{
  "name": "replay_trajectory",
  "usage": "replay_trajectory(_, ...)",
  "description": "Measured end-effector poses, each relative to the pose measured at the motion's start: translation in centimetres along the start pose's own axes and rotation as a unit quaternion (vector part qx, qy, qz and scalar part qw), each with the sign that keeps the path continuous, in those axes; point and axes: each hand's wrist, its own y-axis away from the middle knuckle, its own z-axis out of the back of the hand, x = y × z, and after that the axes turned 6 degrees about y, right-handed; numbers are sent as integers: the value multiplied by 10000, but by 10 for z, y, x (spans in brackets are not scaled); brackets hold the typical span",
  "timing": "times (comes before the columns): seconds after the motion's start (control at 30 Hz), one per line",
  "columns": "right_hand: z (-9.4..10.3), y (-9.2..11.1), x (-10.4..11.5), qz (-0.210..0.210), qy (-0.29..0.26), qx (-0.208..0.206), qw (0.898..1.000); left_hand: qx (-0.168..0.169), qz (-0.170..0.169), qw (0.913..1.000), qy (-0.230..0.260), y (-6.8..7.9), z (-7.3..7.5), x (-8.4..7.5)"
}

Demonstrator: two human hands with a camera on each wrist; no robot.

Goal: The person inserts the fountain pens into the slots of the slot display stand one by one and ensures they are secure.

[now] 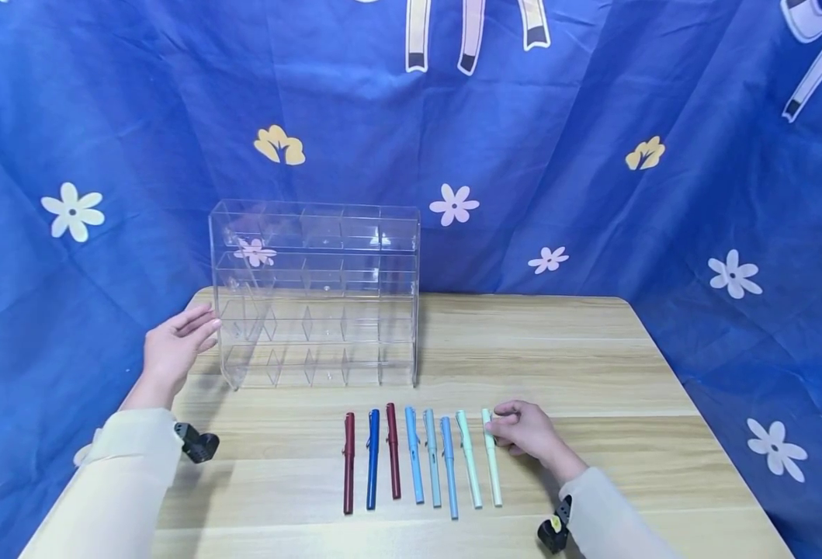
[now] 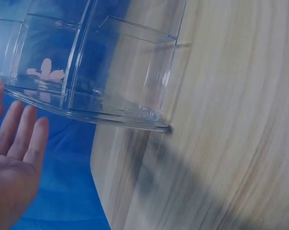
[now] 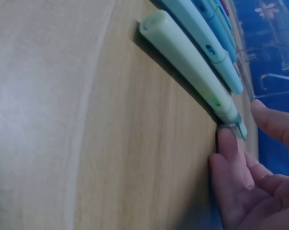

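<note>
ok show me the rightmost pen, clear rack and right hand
Rightmost pen (image 1: 493,463), head view, middle of its length
Clear rack (image 1: 324,331), head view, lower front
Right hand (image 1: 532,434), head view, back of hand

Bench (image 1: 536,349), one: pale wood-grain top, rounded far corners. Cloth backdrop (image 1: 355,101), one: blue, creased, hanging behind and at both sides. Printed on it: white flowers (image 1: 73,211), several, scattered; yellow plant motifs (image 1: 644,155), two, well apart; pale dark-tipped legs (image 1: 472,35), probably an animal's, cut off by the head view's upper edge.
</note>
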Motion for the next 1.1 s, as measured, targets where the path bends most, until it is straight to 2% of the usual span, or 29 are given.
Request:
replay_trajectory(0.1, -3, 0, 1, -24, 165, -168, 9997, 114, -40, 9998, 142, -4, 4, 8)
replay_trajectory(0.17, -5, 0, 3, -35, 298, -256, 9992, 157, -132, 9997, -161, -12, 12, 18)
replay_trajectory(0.33, -7, 0, 7, -70, 585, -375, 9976, -70, -165, 9980, -611, -46, 46, 66)
replay_trajectory(0.37, -8, 0, 8, -68, 625, -386, 9973, -2, -130, 9993, -349, -48, 49, 69)
replay_trajectory(0.47, -8, 0, 8, -60, 695, -395, 9968, 2, -302, 9995, -72, -60, 62, 89)
replay_trajectory(0.57, -9, -1, 8, -91, 739, -386, 9965, -47, -416, 9991, -103, -63, 64, 96)
replay_trajectory(0.6, -9, -2, 9, -103, 760, -381, 9963, -155, -482, 9984, -266, -68, 69, 104)
replay_trajectory(0.73, -9, -2, 11, -143, 783, -369, 9961, -94, -589, 9979, -266, -66, 67, 103)
replay_trajectory(0.77, -10, -3, 12, -146, 771, -368, 9962, -89, -506, 9983, -276, -57, 57, 90)
replay_trajectory(0.83, -9, -3, 12, -151, 700, -357, 9968, -7, -481, 9985, -247, -52, 53, 82)
replay_trajectory(0.97, -8, -5, 11, -201, 444, -336, 9982, -50, -132, 9983, -564, -24, 22, 39)
replay_trajectory(1.0, -7, -6, 11, -211, 364, -292, 9987, -21, -159, 9985, -530, -26, 26, 43)
replay_trajectory(1.03, -6, -7, 11, -214, 257, -275, 9991, 4, -79, 9985, -533, -22, 21, 36)
replay_trajectory(1.1, -3, -8, 11, -189, 40, -247, 9995, 30, -100, 9985, -547, -22, 22, 37)
